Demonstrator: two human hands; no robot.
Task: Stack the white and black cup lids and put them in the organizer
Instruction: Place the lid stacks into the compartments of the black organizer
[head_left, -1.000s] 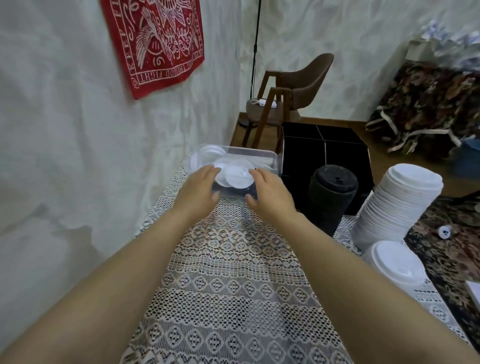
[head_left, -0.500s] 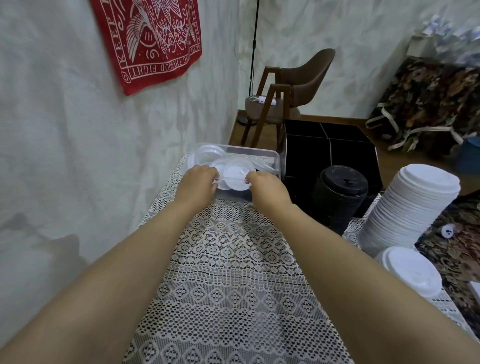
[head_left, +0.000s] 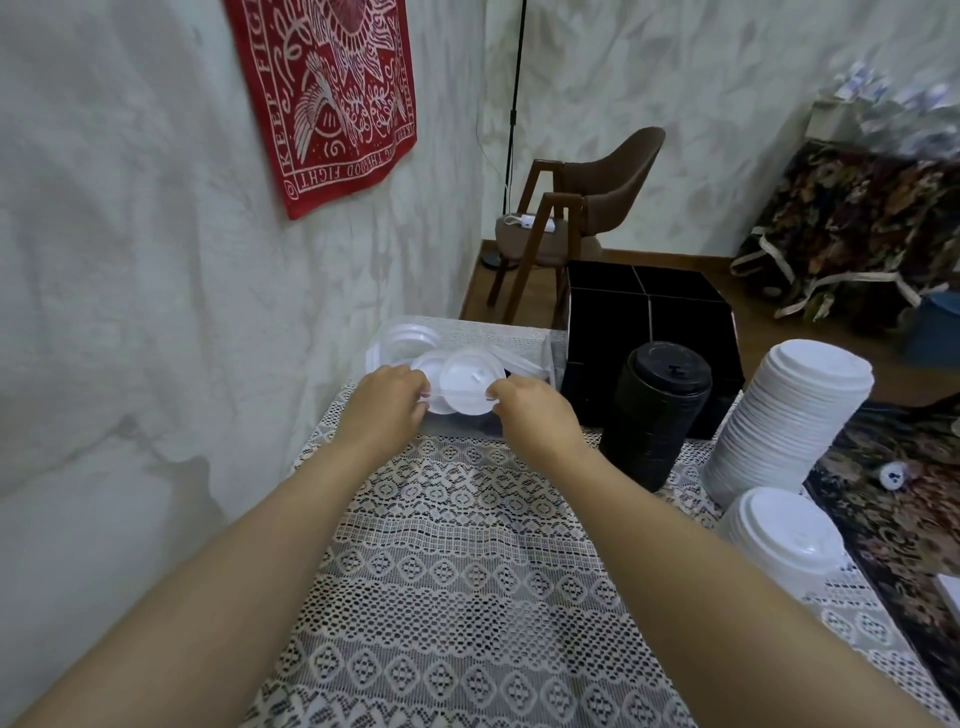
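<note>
A clear plastic bin (head_left: 524, 338) at the table's far end holds several loose white lids. Both my hands reach into its near side. My left hand (head_left: 387, 400) and my right hand (head_left: 535, 413) pinch opposite edges of a white lid (head_left: 470, 382) lying on top of the pile. Right of the bin stands a black organizer (head_left: 649, 322) with divided compartments. In front of it rises a tall stack of black lids (head_left: 657, 410). Further right leans a tall stack of white lids (head_left: 784, 426), with a short white stack (head_left: 782, 540) nearer me.
A lace cloth (head_left: 467, 571) covers the table, whose left side runs along a white wall. A brown chair (head_left: 582, 218) stands on the floor beyond the table. Patterned fabric (head_left: 893, 519) lies to the right of the lid stacks.
My hands went from resting flat on the bin's near edge to curling onto the top white lid. The view drifted a little to the right.
</note>
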